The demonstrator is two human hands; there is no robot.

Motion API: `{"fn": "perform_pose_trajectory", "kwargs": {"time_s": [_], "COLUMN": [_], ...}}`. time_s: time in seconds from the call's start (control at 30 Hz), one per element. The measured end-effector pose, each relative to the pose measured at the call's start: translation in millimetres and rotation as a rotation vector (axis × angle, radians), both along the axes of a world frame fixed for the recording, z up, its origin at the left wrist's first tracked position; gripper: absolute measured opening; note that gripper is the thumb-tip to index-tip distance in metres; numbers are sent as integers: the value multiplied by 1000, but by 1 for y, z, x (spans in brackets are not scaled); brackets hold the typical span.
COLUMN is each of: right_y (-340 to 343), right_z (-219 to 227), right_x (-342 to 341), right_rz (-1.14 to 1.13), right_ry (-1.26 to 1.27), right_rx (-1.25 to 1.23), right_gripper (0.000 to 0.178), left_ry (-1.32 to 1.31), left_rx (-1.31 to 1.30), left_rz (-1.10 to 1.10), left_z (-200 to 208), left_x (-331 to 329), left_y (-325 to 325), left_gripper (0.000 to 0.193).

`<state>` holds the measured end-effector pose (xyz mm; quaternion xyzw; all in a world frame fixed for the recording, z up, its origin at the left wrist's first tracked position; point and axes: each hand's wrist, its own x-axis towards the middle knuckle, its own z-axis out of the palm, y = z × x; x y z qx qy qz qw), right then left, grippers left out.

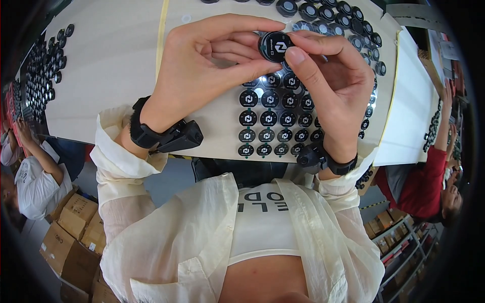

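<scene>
Above the table, both my hands grip one round black disc [275, 47] with a white logo on its face and a clear rim. My left hand [207, 63] pinches its left side between thumb and forefinger. On the right side, my right hand [333, 76] holds it with the thumb on its face edge and the forefinger behind. Below the hands, rows of similar logo discs [268, 118] lie face up, some partly hidden by my right hand. Past my fingertips are more black discs with pale round centres [309, 11], loosely grouped.
A pale table [111, 65] carries a yellow tape line [161, 35]. More black discs [40, 70] cover its far left. People sit at both sides, one in a white shirt [43, 177], another in red [414, 182]. Cardboard boxes [65, 242] stack at lower left; a metal rack [411, 247] stands lower right.
</scene>
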<state>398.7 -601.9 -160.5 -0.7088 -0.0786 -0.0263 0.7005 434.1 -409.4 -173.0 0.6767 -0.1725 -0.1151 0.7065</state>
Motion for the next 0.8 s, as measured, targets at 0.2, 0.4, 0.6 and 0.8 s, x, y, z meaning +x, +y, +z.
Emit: {"fn": "perform_pose_trajectory", "kwargs": {"time_s": [0.2, 0.4, 0.6, 0.8], "right_y": [3, 3, -1, 6], "right_z": [-1, -6, -9, 2], "right_x": [0, 4, 6, 7], "right_rz": [-25, -26, -32, -20], "right_ry": [9, -68, -158, -97], "right_rx": [-12, -80, -266, -507], "right_gripper": [19, 18, 17, 26], "left_ry": [-48, -66, -81, -59], "left_rx": [29, 115, 86, -71], "left_rz": [7, 6, -14, 8], "left_z": [0, -4, -5, -6], "left_x": [-1, -1, 3, 21], "left_y": [0, 3, 2, -3], "left_gripper": [40, 42, 40, 39]}}
